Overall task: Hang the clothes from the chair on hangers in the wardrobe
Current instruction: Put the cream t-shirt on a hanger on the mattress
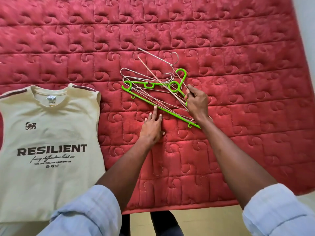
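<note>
1. Both hands work at a tangle of hangers on the red quilted bed: the right hand (196, 101) pinches a wire hanger (158, 65) and tilts it up from the pile, while the left hand (152, 124), fingers straight and holding nothing, presses by the green plastic hanger (148, 101).
2. Lying flat well left of the hands, the cream shirt (49, 142) has its neck pointing away and is nearer the left hand.
3. Count: one shirt, one green hanger, several wire ones, number unclear.
</note>
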